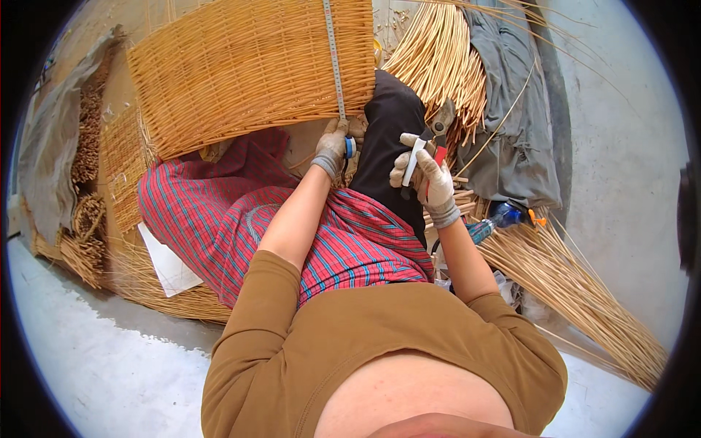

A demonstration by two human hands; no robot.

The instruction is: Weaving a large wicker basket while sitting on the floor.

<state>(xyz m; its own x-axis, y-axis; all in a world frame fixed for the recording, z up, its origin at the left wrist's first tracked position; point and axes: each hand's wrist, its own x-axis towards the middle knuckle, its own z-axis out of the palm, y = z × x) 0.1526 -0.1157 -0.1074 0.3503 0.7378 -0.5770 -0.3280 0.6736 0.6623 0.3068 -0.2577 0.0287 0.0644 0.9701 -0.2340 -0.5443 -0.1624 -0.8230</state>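
A large woven wicker panel [248,66] lies tilted in front of me, its near edge by my knees. The metal strip of a tape measure [334,58] runs across it near the right side, from the near edge to the top of the view. My left hand [333,146], in a pale work glove, is closed on the tape measure's blue case at that edge. To the right, clear of the panel, my gloved right hand [431,177] grips pruning shears [440,125] with one red and one white handle, blades pointing away from me. Its fingers wrap the handles.
A bundle of peeled rods [445,58] lies at the far right beside a grey cloth [504,109]. Another rod bundle [584,292] and a blue spray bottle [504,215] are at near right. Left are covered bundles [87,212], a smaller woven piece [120,168] and white paper [168,263].
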